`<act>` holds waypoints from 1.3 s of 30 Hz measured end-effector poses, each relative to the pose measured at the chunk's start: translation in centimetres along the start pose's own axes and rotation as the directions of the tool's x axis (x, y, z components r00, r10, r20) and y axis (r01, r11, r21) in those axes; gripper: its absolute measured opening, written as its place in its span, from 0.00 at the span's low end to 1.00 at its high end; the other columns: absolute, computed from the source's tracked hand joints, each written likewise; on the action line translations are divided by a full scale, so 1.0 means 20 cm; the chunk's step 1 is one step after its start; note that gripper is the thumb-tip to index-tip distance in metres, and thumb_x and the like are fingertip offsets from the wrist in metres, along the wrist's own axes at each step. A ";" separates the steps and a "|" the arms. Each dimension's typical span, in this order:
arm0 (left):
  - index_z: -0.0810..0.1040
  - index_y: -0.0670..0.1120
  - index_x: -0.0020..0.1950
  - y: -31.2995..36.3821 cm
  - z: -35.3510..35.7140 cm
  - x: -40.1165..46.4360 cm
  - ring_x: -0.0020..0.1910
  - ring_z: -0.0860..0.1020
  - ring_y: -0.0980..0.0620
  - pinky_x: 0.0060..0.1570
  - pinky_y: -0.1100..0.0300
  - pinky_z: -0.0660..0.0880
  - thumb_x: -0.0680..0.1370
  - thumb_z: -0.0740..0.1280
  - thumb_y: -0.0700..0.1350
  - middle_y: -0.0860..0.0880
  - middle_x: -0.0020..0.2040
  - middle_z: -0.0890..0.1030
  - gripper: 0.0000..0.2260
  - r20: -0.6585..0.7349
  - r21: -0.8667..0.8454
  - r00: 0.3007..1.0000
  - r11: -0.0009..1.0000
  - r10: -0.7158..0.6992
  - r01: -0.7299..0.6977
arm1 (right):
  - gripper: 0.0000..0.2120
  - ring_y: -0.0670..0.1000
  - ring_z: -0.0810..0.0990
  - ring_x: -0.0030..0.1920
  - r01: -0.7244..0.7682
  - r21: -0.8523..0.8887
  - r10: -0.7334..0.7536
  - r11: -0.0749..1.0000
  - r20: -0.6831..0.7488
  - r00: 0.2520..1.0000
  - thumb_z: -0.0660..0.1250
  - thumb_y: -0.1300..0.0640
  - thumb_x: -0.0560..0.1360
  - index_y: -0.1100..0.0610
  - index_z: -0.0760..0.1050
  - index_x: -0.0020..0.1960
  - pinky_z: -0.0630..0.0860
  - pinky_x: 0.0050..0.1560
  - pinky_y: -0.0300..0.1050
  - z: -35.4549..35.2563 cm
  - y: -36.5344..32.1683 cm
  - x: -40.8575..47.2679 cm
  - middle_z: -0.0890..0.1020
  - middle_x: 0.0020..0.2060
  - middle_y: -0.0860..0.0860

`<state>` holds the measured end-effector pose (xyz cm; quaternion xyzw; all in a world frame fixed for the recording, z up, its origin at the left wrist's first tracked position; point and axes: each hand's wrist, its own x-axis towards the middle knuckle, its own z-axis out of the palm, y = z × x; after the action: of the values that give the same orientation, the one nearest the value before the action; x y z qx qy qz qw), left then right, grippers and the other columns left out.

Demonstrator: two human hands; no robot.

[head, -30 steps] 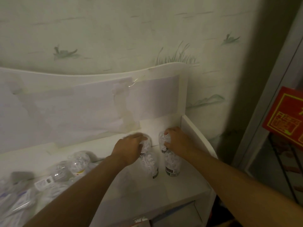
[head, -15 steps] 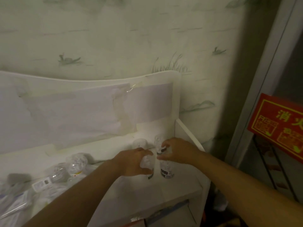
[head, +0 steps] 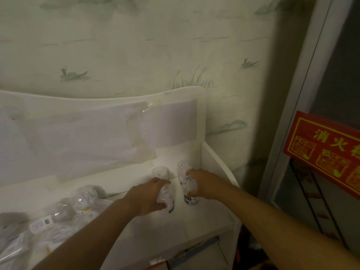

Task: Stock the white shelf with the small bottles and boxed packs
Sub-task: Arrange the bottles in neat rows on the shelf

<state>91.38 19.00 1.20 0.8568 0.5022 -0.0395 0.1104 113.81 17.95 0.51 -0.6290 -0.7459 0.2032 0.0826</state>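
Small clear bottles stand upright at the right end of the white shelf (head: 206,228). My left hand (head: 146,197) grips the front left bottle (head: 168,195), fingers curled round it. My right hand (head: 202,184) grips the front right bottle (head: 190,191) next to the shelf's side wall. Behind them stand two more bottles, one at the back left (head: 159,172) and one at the back right (head: 182,167). A heap of further clear bottles and packs (head: 64,215) lies on the left part of the shelf.
The shelf has a tall curved back panel (head: 97,133) and a low right side wall (head: 218,164). A lower shelf level (head: 200,256) shows below. To the right stands a metal frame with a red sign (head: 323,152). Patterned wallpaper is behind.
Both hands slid from the back pair of bottles toward me to the front pair. The view shifted down and to the right.
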 end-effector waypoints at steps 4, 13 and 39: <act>0.56 0.58 0.75 0.02 0.01 0.00 0.66 0.72 0.47 0.63 0.51 0.72 0.73 0.69 0.59 0.53 0.74 0.65 0.35 -0.024 -0.011 1.000 1.000 -0.017 0.016 | 0.34 0.56 0.72 0.66 -0.023 0.002 0.023 1.000 -0.018 1.000 0.72 0.47 0.72 0.50 0.63 0.73 0.72 0.63 0.50 0.02 0.00 0.02 0.70 0.69 0.54; 0.58 0.58 0.75 -0.02 -0.06 -0.05 0.68 0.70 0.50 0.66 0.50 0.69 0.75 0.64 0.63 0.55 0.73 0.67 0.31 -0.042 -0.007 0.998 0.998 -0.055 0.055 | 0.36 0.55 0.71 0.67 -0.022 -0.027 0.021 0.999 -0.066 0.998 0.71 0.41 0.71 0.48 0.62 0.74 0.72 0.64 0.52 -0.02 -0.02 -0.01 0.68 0.71 0.51; 0.69 0.58 0.70 -0.57 -0.09 -0.77 0.64 0.73 0.52 0.62 0.55 0.72 0.80 0.60 0.55 0.54 0.70 0.71 0.18 -0.135 0.085 0.950 0.952 -0.281 0.294 | 0.34 0.55 0.72 0.66 0.321 -0.037 -0.310 0.947 0.172 0.935 0.72 0.41 0.70 0.48 0.66 0.72 0.72 0.64 0.52 0.27 -0.74 0.01 0.70 0.69 0.51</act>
<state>73.85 11.56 4.11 0.7798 0.6248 -0.0291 0.0283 98.32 15.26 1.62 -0.4847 -0.8474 0.2144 0.0323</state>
